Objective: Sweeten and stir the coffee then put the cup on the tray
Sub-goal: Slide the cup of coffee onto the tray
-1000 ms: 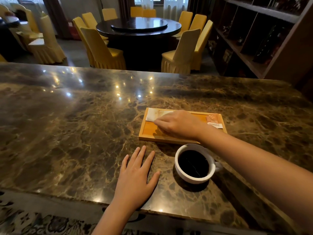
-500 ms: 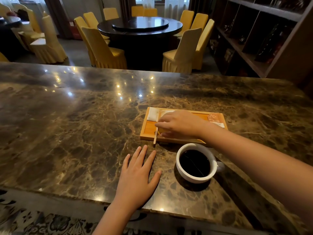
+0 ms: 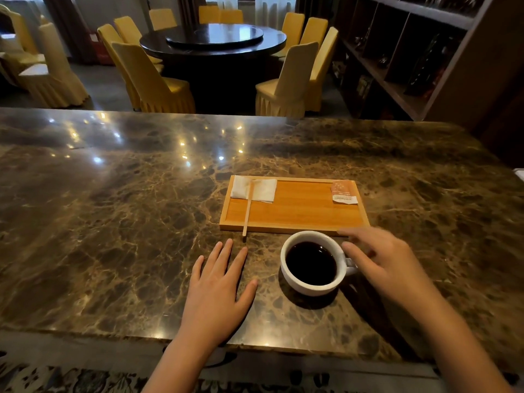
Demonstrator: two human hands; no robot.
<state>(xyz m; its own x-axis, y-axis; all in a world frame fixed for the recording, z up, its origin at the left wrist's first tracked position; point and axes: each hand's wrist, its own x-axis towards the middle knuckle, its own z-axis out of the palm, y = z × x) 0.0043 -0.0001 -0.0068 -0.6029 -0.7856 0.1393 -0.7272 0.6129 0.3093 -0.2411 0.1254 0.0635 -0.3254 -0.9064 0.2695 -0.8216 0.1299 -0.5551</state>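
Note:
A white cup (image 3: 295,282) full of black coffee stands on the marble counter just in front of a wooden tray (image 3: 295,211). On the tray lie a white napkin (image 3: 265,190) at the back left and an opened orange sugar packet (image 3: 343,191) at the back right. A wooden stir stick (image 3: 247,211) rests across the napkin and juts over the tray's front edge. My right hand (image 3: 388,262) hovers by the cup's handle, fingers apart, blurred. My left hand (image 3: 219,287) lies flat on the counter, left of the cup.
The marble counter (image 3: 113,222) stretches wide to the left and far side. Beyond it stand a round dark table (image 3: 215,41) with yellow-covered chairs (image 3: 153,80). A dark shelf unit (image 3: 419,58) rises at the right.
My right hand let go of the stir stick on the tray and pulled back to the cup's handle. The stick now lies across the napkin and the tray's front edge.

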